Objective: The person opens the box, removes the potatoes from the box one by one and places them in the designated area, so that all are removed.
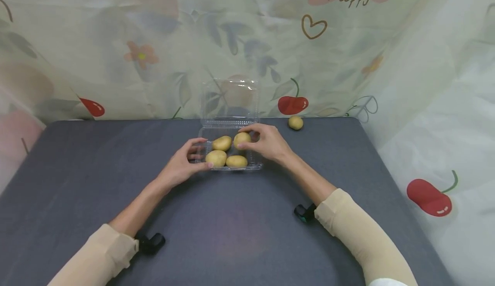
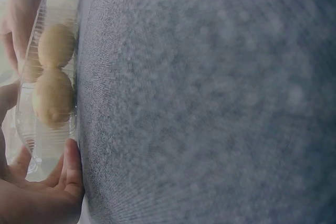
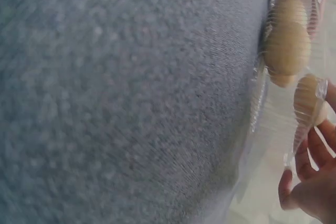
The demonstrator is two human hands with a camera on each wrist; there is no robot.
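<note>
A clear plastic clamshell container (image 1: 255, 164) stands on the table with its lid (image 1: 230, 99) raised at the back. My left hand (image 1: 179, 163) grips its left end, thumb at the front rim and fingers along the side. Between thumb and fingers, my right hand (image 1: 270, 143) holds a potato (image 1: 242, 139) at the container's back right. Inside lie a potato (image 1: 222, 143) at the back left, a larger potato (image 1: 216, 158) at the front left and an oblong potato (image 1: 236, 161) at the front right. Through the ribbed wall, the right wrist view shows the held potato (image 3: 305, 98) raised above the base.
One more potato (image 1: 295, 122) sits by the table's back edge, right of the container. Behind the grey table (image 1: 232, 226) hangs a printed cloth (image 1: 174, 62) with cherries and leaves. Black wrist cameras are on both forearms.
</note>
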